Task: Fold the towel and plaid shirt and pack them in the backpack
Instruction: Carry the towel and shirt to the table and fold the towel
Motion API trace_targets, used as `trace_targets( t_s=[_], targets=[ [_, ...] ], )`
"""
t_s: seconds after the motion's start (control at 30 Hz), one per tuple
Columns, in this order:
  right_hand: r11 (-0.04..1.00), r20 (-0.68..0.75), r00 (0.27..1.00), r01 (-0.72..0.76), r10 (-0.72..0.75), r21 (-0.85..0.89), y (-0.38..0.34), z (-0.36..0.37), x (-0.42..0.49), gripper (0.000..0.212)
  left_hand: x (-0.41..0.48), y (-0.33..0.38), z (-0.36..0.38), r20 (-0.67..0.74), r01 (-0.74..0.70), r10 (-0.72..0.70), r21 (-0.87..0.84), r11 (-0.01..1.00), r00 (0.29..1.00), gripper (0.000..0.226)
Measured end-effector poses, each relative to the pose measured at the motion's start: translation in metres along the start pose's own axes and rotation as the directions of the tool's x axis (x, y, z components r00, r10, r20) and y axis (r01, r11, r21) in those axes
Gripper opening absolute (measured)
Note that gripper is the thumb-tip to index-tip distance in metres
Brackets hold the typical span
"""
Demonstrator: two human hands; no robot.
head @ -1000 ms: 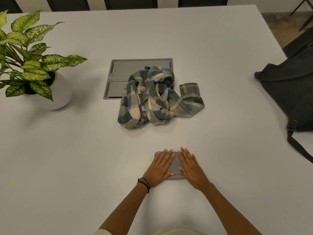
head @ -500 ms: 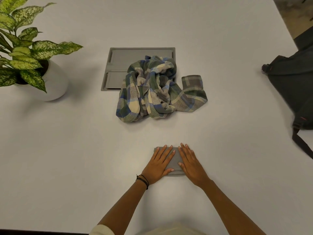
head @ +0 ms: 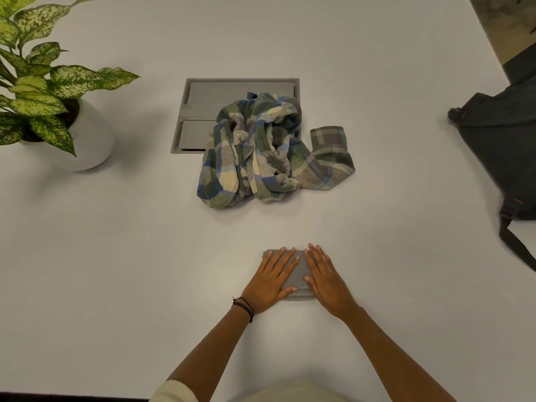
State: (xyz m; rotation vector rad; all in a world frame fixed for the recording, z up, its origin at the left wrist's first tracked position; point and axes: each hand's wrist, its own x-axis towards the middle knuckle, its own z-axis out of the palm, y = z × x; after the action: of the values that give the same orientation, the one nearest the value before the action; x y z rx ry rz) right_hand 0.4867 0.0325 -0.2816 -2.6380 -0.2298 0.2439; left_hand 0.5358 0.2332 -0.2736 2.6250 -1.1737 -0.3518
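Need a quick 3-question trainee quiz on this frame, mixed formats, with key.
1. True or false: the crumpled green, blue and cream plaid shirt is already folded.
2. Fill in: the dark fabric backpack lies at the white table's ___ side (the person's own).
3. The left hand and right hand press flat on: A) the plaid shirt; B) the small folded grey towel; C) the backpack.
Key: 1 false; 2 right; 3 B.
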Motion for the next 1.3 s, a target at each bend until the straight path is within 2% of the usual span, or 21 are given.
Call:
trace_targets(
  t_s=[0.2, 0.37, 0.47, 0.6, 0.97, 1.1, 1.23, 1.3],
  targets=[
    [1.0, -0.009, 1.0, -0.013, 0.013, 0.024, -0.008, -0.004, 0.001, 0.062, -0.001, 0.007, -0.007, -0.061, 0.075, -0.089, -0.198, 0.977, 0.994, 0.057],
    [0.999, -0.043, 0.999, 0.022, -0.02, 0.03, -0.032, -0.006, 0.007, 0.05, -0.003, 0.011, 0.001, -0.085, 0.084, -0.088, -0.046, 0.995, 0.992, 0.054],
    [1.0, 0.024, 1.0, -0.004, 0.004, -0.004, -0.035, -0.003, 0.006, 0.051, -0.001, 0.011, 0.001, -0.091, 0.092, -0.095, -0.043, 0.995, 0.991, 0.054],
    [1.0, 0.057, 0.998, -0.021, 0.022, -0.02, -0.03, 0.0, 0.006, 0.058, -0.001, 0.008, 0.002, -0.089, 0.072, -0.077, -0.059, 0.996, 0.993, 0.054],
    [1.0, 0.04, 0.999, 0.003, -0.004, 0.031, -0.025, 0.001, 0.009, 0.056, 0.002, 0.007, -0.002, -0.053, 0.066, -0.072, -0.101, 0.993, 0.996, 0.052],
    [0.986, 0.024, 1.0, 0.015, -0.02, 0.166, -0.026, -0.011, 0.013, 0.054, 0.006, 0.002, -0.011, -0.035, 0.069, -0.077, -0.191, 0.979, 0.996, 0.057],
    [0.976, 0.058, 0.996, -0.084, 0.074, 0.199, -0.02, -0.029, 0.024, 0.05, 0.013, -0.009, -0.031, -0.004, 0.077, -0.08, -0.249, 0.966, 0.997, 0.065],
    [0.966, 0.128, 0.981, -0.171, 0.148, 0.196, -0.018, -0.04, 0.027, 0.053, 0.013, -0.014, -0.038, 0.027, 0.129, -0.127, -0.312, 0.941, 0.992, 0.06]
  ],
)
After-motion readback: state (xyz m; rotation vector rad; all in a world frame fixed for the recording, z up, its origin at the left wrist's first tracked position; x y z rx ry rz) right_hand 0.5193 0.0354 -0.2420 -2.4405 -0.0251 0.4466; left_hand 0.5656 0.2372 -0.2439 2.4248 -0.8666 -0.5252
